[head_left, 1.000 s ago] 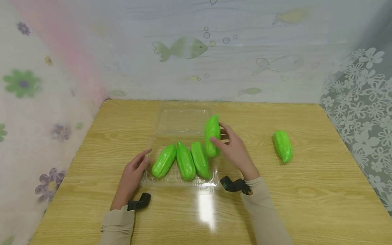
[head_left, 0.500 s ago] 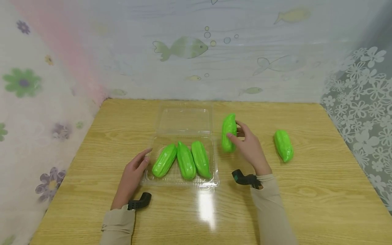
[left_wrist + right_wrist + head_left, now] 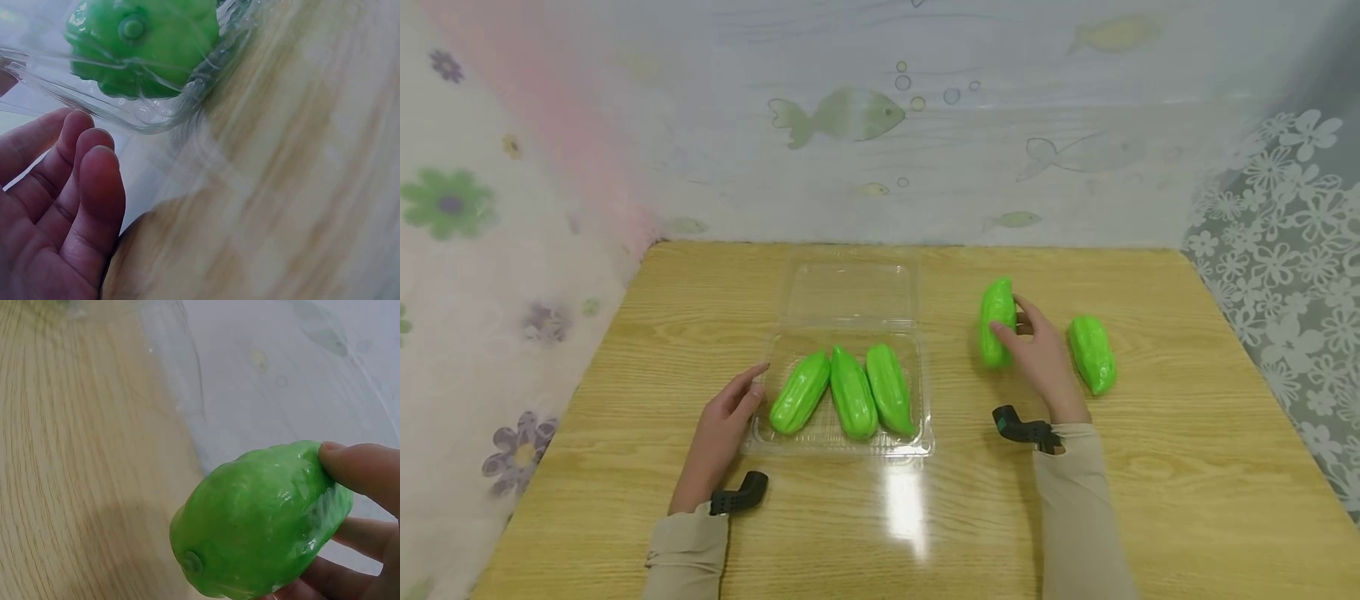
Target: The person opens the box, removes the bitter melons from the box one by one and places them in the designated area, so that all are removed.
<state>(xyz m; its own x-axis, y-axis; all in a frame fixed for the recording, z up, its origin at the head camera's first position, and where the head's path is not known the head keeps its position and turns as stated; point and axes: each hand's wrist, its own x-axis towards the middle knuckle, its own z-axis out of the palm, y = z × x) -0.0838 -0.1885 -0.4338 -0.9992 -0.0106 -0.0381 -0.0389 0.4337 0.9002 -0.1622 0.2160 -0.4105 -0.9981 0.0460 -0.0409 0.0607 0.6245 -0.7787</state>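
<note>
The relaxed left hand [image 3: 721, 425] flanks the box [image 3: 831, 442]; the right hand [image 3: 1042, 362] grips a gourd [image 3: 996, 312] right of it, likely mid-transfer, needing gentle set-down.

High forward-down head view, close-up wrist views, wooden table [image 3: 1195, 492] in all three

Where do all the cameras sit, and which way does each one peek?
Head: on the person's head, looking forward and down at the table and clear box; left hand, right hand and sleeves show.
Left wrist: on the left wrist, looking past that hand's fingers at the box's corner and a boxed vegetable.
Right wrist: on the right wrist, looking at the held vegetable, towards the fish-patterned backdrop; right thumb and fingers show.
Shared: head and right wrist views both show the held vegetable.
</note>
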